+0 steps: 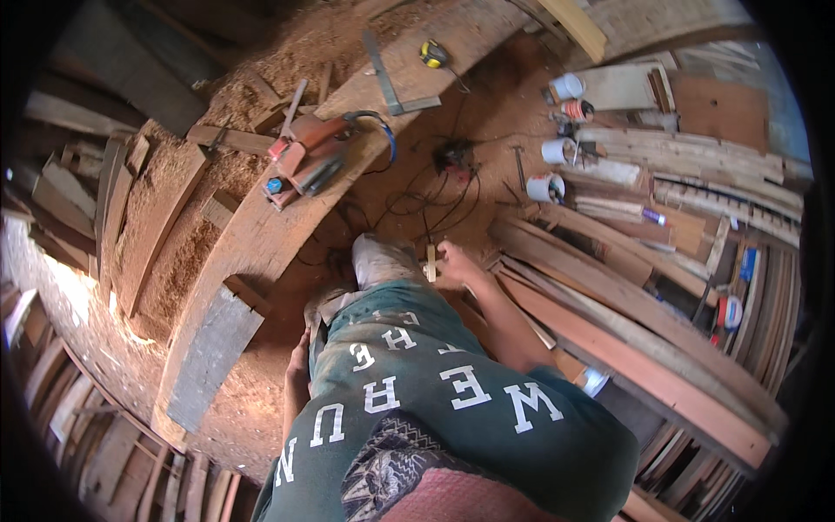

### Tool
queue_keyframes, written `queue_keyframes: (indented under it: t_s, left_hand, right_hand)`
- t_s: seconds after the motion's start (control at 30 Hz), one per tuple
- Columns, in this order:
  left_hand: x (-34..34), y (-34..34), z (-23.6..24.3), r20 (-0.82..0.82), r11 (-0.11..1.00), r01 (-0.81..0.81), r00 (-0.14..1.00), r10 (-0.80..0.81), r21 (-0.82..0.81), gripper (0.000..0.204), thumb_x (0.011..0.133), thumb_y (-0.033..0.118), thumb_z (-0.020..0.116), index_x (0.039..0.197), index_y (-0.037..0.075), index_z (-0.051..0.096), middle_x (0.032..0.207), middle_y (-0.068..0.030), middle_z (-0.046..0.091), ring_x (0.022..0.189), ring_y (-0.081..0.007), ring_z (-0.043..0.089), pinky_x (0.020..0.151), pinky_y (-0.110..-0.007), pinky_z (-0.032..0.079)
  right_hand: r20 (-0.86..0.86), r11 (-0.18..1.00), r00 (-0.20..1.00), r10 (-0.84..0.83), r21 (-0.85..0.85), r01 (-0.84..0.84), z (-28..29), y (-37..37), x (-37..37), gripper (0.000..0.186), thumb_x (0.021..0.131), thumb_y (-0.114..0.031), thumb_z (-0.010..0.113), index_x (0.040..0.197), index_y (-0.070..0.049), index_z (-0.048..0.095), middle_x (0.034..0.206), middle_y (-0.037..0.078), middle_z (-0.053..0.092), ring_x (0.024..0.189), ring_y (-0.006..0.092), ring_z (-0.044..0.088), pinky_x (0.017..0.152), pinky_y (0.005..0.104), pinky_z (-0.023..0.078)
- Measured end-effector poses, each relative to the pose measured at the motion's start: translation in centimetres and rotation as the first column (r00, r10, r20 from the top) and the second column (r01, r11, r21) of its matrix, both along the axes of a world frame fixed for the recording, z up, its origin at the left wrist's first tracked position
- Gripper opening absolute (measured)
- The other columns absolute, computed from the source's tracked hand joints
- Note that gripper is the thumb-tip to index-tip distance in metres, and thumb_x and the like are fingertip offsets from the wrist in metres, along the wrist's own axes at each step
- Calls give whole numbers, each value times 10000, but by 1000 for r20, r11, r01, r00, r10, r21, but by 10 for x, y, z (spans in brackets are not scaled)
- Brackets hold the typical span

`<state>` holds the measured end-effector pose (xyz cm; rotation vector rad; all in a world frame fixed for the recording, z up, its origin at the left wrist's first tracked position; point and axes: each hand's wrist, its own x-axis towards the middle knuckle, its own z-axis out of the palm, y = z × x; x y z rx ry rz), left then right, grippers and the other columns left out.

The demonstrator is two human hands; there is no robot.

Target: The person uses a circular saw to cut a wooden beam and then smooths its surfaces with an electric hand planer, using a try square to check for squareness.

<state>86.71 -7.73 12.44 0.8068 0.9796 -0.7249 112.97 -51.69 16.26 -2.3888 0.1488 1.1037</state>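
Observation:
My right hand point(458, 264) is out in front of my body, its fingers closed at a small pale yellow wooden piece point(430, 263). A thin dark line runs up from the top of that piece; whether it belongs to it or is a cable behind it, I cannot tell. Down at my left side, my left hand point(300, 355) lies against my clothing with its fingers mostly hidden. A long wooden plank point(261, 239) stretches to the left and ahead of me. On it rests a red power planer point(309, 161) with a blue cord.
Farther along the plank are a metal square point(383, 76) and a yellow-black tape measure point(432, 54). A grey board point(213, 348) sits at its near end. Tangled cables point(435, 196) cross the floor. White tubs point(545, 188), a hammer point(519, 167) and stacked lumber point(644, 313) lie right; sawdust point(174, 235) lies left.

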Motion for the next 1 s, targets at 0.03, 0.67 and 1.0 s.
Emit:
queue_keyframes:
  t_s: [0.03, 0.67, 1.0]
  left_hand:
    - [-10, 12, -26, 26, 995, 79, 996, -81, 68, 686, 1119, 576, 490, 1535, 37, 577, 1453, -141, 655, 1300, -255, 605, 1135, -378, 464]
    - [193, -90, -33, -22, 324, 726, 423, -906, 606, 610, 1007, 392, 638, 1470, -2, 584, 1316, -272, 713, 1246, -392, 688, 1138, -458, 494]
    - [158, -293, -10, -632, 301, 860, 508, -585, 413, 1012, 944, 693, 643, 1709, 139, 281, 1653, -354, 345, 1491, -532, 413, 1230, -580, 376]
  right_hand:
    - [-9, 999, 1000, 6, -39, -6, -21, -12, -31, 509, 918, -265, 757, 1344, -17, 628, 1267, 234, 734, 1165, 395, 707, 961, 468, 565]
    - [-55, 941, 942, -331, -89, 326, -67, -171, -105, 353, 891, -223, 631, 1090, 32, 774, 1087, 269, 773, 1106, 394, 744, 956, 476, 567]
    - [-192, 986, 974, 120, -93, -140, -248, -259, 117, 318, 936, -289, 677, 1134, -50, 749, 1178, 268, 750, 1189, 400, 721, 1008, 484, 564]
